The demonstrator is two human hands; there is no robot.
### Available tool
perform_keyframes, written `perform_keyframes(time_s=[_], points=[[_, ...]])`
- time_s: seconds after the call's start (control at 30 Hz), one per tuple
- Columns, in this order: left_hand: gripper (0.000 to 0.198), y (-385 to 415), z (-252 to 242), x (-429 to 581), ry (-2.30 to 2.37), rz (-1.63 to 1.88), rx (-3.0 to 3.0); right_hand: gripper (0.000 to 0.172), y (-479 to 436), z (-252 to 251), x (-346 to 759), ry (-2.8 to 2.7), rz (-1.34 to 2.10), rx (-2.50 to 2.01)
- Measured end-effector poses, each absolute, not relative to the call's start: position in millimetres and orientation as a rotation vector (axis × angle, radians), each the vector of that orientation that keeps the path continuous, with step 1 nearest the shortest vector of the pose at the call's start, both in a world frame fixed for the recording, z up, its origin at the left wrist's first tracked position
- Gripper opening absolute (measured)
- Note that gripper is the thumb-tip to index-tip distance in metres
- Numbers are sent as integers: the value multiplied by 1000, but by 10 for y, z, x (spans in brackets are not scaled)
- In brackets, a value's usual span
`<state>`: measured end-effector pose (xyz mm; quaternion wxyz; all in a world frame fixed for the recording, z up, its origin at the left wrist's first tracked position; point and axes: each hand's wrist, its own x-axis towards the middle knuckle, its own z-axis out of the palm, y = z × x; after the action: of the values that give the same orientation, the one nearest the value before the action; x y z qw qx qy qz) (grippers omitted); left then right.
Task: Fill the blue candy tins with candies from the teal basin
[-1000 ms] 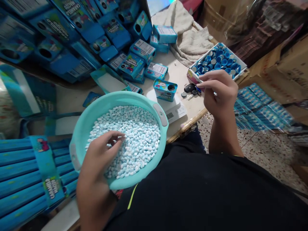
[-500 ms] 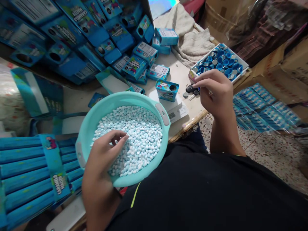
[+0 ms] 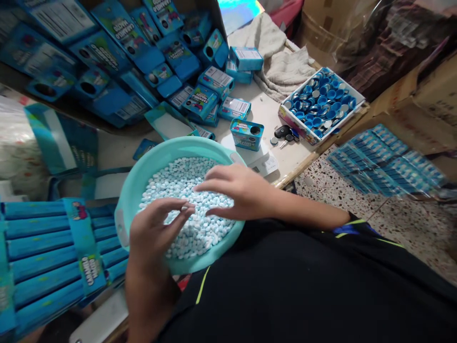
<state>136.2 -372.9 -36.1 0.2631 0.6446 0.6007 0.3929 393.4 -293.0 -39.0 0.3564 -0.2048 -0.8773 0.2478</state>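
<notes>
A turquoise basin [image 3: 134,183] holds a bed of small white and pale-blue candies [image 3: 189,238]. Over its near left part is my left hand [image 3: 153,228], thumb and fingertips pinched together; whatever lies between them is too small to make out. My right hand [image 3: 243,190] reaches across the basin's right side, fingers spread just above the candies, with nothing visible in them. Behind the basin, a blue candy box [image 3: 247,135] with a round dark hole in its top stands on a white kitchen scale [image 3: 266,164].
A carton of blue boxes [image 3: 143,43] fills the back left. More small boxes [image 3: 233,108] lie beside it. A tray of blue caps [image 3: 321,102] and some keys [image 3: 285,133] are at right. Flat blue packaging bundles [image 3: 43,262] lie at left; wrapped packs [image 3: 385,159] rest lower right.
My right hand has moved left from beside the cap tray to above the basin, and its fingers have spread. My left hand stays over the candies, still pinched.
</notes>
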Motion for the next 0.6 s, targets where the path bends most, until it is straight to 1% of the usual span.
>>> perform_keyframes(time_s=[0.03, 0.07, 0.17, 0.27, 0.33, 0.4, 0.5, 0.6], points=[[19, -3760, -364, 1398, 1559, 1160, 1704, 41, -2974, -413, 3809, -2338, 662, -462], [22, -3788, -362, 1434, 1495, 1230, 1652, 42, -3007, -435, 3705, -2393, 670, -426], [31, -3834, -338, 1504, 1408, 1312, 1506, 32, -3052, -494, 3521, -2474, 603, -384], [32, -3815, -325, 1493, 1418, 1278, 1437, 33, -3026, -552, 3484, -2522, 500, -363], [28, -3783, -326, 1448, 1494, 1193, 1429, 34, -2960, -583, 3551, -2477, 477, -377], [23, -3748, -328, 1391, 1649, 1017, 1472, 33, -2839, -580, 3723, -2339, 473, -465], [23, -3696, -328, 1309, 1832, 696, 1606, 27, -2555, -490, 4168, -2042, 447, -790], [28, -3650, -330, 1257, 1779, 500, 1722, 18, -2251, -395, 4628, -1876, 404, -1078]])
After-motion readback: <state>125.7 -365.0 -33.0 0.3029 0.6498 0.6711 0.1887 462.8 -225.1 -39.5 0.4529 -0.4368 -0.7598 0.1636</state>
